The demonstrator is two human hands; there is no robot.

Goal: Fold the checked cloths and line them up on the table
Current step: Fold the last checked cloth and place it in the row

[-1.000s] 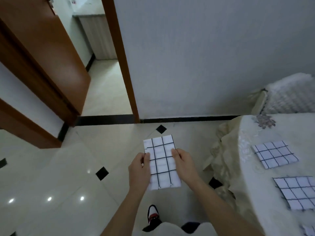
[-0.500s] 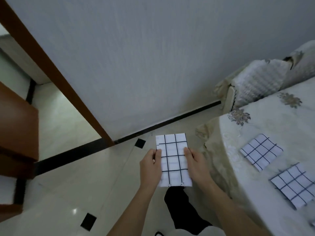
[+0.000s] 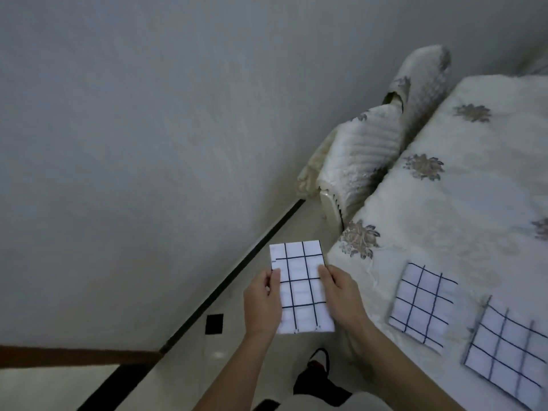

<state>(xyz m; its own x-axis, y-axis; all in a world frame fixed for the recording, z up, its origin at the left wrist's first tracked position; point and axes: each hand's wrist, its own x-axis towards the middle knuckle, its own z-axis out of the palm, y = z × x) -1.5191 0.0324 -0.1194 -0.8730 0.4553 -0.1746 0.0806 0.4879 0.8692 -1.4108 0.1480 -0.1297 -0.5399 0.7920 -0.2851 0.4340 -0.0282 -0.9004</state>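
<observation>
I hold a folded white cloth with black checks flat in the air over the floor, just left of the table edge. My left hand grips its left side and my right hand grips its right side. On the table, which wears a cream cloth with flower prints, lie two folded checked cloths: one near the edge and another to its right, side by side.
A grey wall fills the left and top. Two chairs with cream covers stand at the table's far side by the wall. The tiled floor has black inset squares. A brown door frame crosses the lower left. My foot shows below the cloth.
The view has swung to the right, from the doorway toward the table. The cloth stays held in both hands and is now nearer the table edge.
</observation>
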